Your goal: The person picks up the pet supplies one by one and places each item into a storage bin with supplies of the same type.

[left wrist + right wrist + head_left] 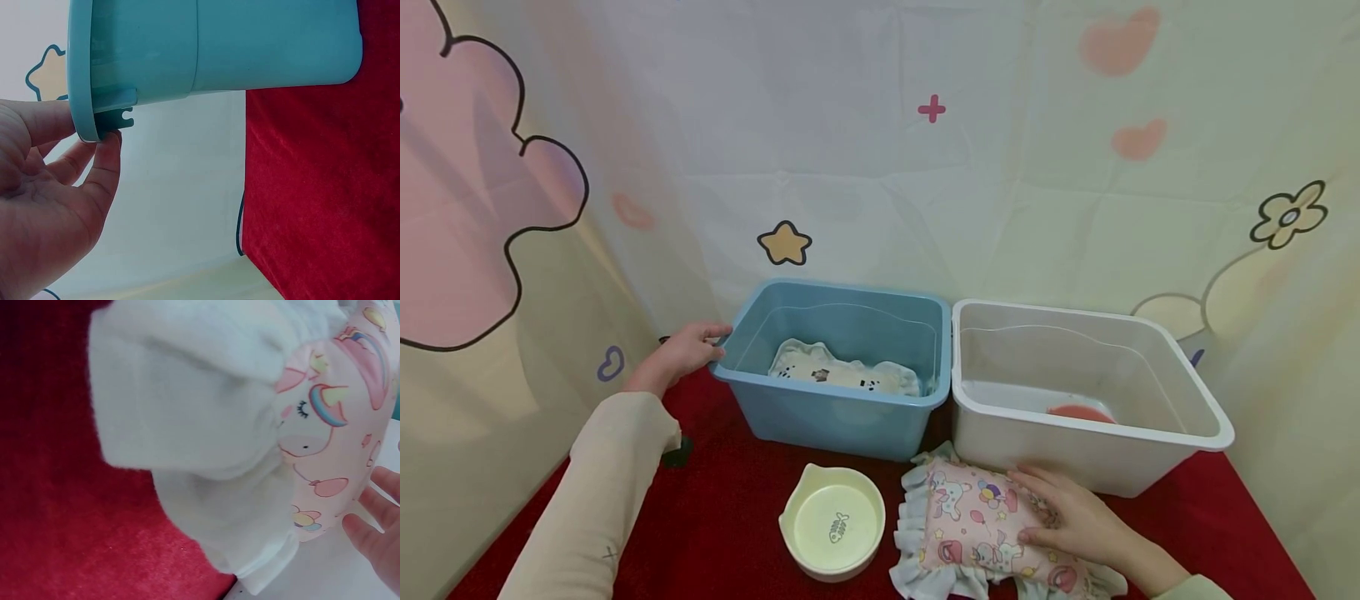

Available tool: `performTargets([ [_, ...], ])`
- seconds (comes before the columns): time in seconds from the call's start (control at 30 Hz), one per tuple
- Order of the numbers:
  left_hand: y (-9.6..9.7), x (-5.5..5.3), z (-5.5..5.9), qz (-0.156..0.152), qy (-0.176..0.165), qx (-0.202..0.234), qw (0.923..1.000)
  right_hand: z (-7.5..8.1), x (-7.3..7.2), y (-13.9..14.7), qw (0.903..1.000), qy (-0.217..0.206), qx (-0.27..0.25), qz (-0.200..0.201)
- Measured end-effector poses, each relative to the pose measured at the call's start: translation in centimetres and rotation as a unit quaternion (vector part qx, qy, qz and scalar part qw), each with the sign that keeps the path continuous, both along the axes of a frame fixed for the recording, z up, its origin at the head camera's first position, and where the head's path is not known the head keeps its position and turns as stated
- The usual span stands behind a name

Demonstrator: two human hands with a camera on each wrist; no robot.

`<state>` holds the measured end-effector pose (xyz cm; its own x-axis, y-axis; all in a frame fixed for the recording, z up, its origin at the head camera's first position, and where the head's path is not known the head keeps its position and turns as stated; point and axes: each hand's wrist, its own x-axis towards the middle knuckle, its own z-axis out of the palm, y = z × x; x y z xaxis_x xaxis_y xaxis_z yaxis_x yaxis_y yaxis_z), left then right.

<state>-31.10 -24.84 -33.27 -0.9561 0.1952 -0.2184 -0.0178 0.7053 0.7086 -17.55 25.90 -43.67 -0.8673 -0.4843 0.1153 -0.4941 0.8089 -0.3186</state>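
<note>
At the lower right of the frame in the head view, closest to the viewer, lies a pink rectangular fabric cushion printed with unicorns and balloons (pixel 970 517), edged with a white ruffled frill (pixel 913 512). The right hand (pixel 1078 517) is over its right side, fingers spread wide with none curled round the fabric; the right wrist view shows the fingertips at the cushion's edge, though whether they press on it is hard to tell.

Just left of the cushion, at the bottom centre, sits a pale yellow round bowl with a small pointed ear on its rim and a fishbone drawing inside (pixel 816 517). Both rest on red velvety cloth (pixel 722 508) covering the counter.

At the centre stands a light blue rectangular plastic bin (pixel 842 425). The left hand (pixel 683 354), at centre left, pinches the bin's left rim between thumb and fingers. Inside lies a cream frilled cushion printed with pandas (pixel 831 373).

Just beside it, at centre right, stands a white rectangular plastic bin (pixel 1037 450), a red-orange object (pixel 1081 412) partly visible on its floor. A pale printed curtain (pixel 850 108) fills the upper frame.
</note>
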Motion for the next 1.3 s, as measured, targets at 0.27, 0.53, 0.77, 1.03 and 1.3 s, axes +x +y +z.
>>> performTargets([
  [0.27,0.0,-0.1,0.1,-0.006,0.000,0.003,1.0000,-0.5,-0.2,0.1,0.9998,-0.015,-0.010,-0.012],
  [0.53,0.0,-0.3,0.3,-0.007,0.002,-0.002,1.0000,-0.5,-0.3,0.1,0.9995,-0.024,-0.017,-0.007],
  [0.77,0.0,-0.3,0.4,-0.008,0.009,-0.005,0.9999,-0.5,-0.5,0.1,0.9978,-0.060,-0.027,-0.012],
  [1.03,0.0,-0.2,0.1,-0.010,0.013,-0.003,0.9999,-1.3,-0.5,0.2,0.9961,-0.073,-0.049,-0.010],
  [1.3,0.1,0.0,0.0,-0.003,0.010,-0.003,0.9999,-1.6,-0.3,0.0,0.9948,-0.086,-0.049,-0.024],
])
